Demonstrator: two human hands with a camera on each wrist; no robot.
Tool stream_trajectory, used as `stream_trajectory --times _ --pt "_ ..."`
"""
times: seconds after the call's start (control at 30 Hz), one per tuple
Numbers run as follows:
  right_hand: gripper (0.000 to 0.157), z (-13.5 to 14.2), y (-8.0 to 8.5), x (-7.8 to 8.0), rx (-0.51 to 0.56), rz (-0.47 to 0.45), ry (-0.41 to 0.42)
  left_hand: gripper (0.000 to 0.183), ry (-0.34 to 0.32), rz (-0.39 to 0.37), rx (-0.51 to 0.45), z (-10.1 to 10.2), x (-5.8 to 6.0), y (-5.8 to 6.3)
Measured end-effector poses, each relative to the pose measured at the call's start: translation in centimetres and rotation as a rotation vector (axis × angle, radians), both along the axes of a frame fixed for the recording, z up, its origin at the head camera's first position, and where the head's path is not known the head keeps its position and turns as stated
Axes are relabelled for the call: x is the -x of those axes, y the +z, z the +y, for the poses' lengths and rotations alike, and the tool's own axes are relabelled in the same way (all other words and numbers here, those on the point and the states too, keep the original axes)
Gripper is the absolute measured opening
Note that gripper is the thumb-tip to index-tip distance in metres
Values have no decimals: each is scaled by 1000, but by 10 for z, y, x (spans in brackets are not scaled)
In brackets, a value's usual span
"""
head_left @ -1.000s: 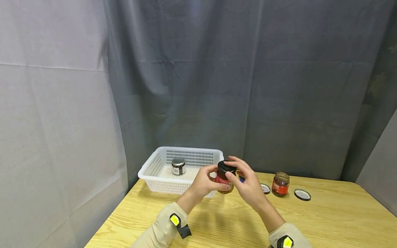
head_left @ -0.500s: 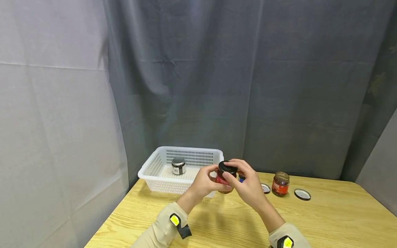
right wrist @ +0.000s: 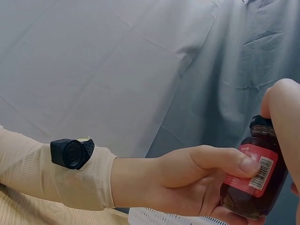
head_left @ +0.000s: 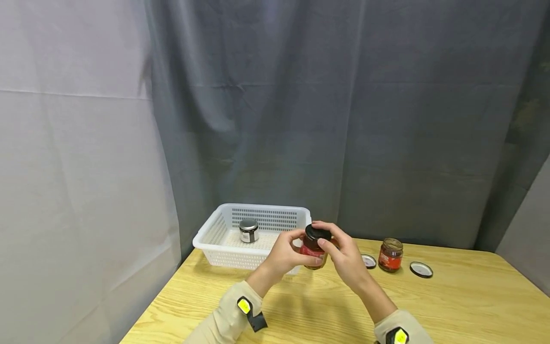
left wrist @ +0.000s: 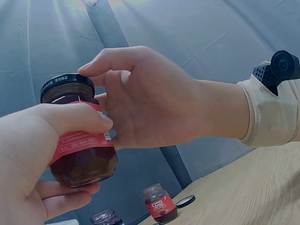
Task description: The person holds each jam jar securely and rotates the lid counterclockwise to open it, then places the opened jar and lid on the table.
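A glass jar (head_left: 311, 253) with dark contents, a red label and a black lid (head_left: 318, 232) is held above the table, slightly tilted. My left hand (head_left: 281, 258) grips its body, thumb across the label (right wrist: 248, 166) in the right wrist view. My right hand (head_left: 347, 260) holds the lid from the right, thumb at the near side and fingers over the far side. In the left wrist view, the lid (left wrist: 68, 80) still sits on the jar's mouth, and the right index finger bends against its edge.
A white perforated basket (head_left: 236, 259) stands at left, with a silver-lidded jar (head_left: 248, 231) inside. At right are a lidless red-label jar (head_left: 390, 256) and two upturned lids, one (head_left: 421, 269) beside it, another (head_left: 368, 261) behind my wrist. Another jar (left wrist: 107, 217) partly shows in the left wrist view.
My right thumb and fingers have shifted round the lid, while the left hand keeps its grip on the jar. A blue patch seen behind the right hand is now hidden.
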State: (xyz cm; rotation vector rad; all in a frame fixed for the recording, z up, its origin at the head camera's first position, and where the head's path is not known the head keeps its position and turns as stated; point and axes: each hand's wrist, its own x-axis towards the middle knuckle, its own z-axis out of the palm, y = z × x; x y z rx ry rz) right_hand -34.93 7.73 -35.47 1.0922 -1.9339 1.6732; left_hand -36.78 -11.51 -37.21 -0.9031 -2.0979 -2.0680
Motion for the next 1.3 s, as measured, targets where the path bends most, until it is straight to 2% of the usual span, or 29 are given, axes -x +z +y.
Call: stream_trajectory --times 0.07,0.27,0.5,0.73,0.87,1.13,1.3 --pt "29 -1 0 0 5 9 -1 54 4 -1 -1 -1 -1 0" --pt "26 -3 -1 1 -29 63 -131 53 8 8 13 -1 -1 1" --pt "27 -3 0 1 -44 65 -219 49 -41 -14 -2 2 0 -1" --pt "29 0 1 1 -75 79 -219 49 4 1 8 0 1 -3" --pt "34 1 1 1 -74 75 -193 51 7 10 11 0 2 -2" --pt "29 -1 0 1 -52 89 -156 53 1 14 11 0 2 -2" --pt "30 -2 1 -1 -72 72 -216 49 -27 8 -5 2 1 -2"
